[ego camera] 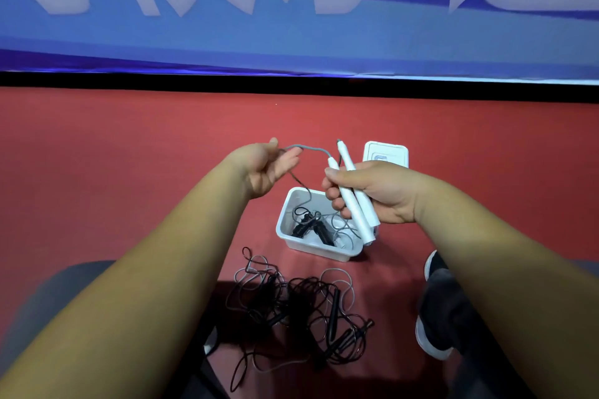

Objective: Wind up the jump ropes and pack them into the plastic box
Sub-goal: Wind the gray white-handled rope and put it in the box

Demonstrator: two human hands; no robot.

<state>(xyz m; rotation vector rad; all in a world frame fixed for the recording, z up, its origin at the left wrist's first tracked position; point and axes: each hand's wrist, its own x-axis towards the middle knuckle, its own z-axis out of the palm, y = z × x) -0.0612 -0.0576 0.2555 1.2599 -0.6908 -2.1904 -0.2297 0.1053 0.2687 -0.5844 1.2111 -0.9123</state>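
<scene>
My right hand [372,191] grips the two white handles [353,201] of a jump rope side by side, above the right end of the white plastic box [293,243]. Its grey cord [311,150] arcs from the handle tops to my left hand [265,168], which pinches it, then drops into the box. Inside the box lies a wound black rope [311,227] with some grey cord. On the red floor below the box sits a tangled heap of black and grey ropes [298,311] with black handles.
The box's white lid [385,152] lies on the floor behind my right hand. My dark shoe [437,308] stands right of the rope heap. A blue banner with a black base strip [291,84] runs across the far side of the red floor.
</scene>
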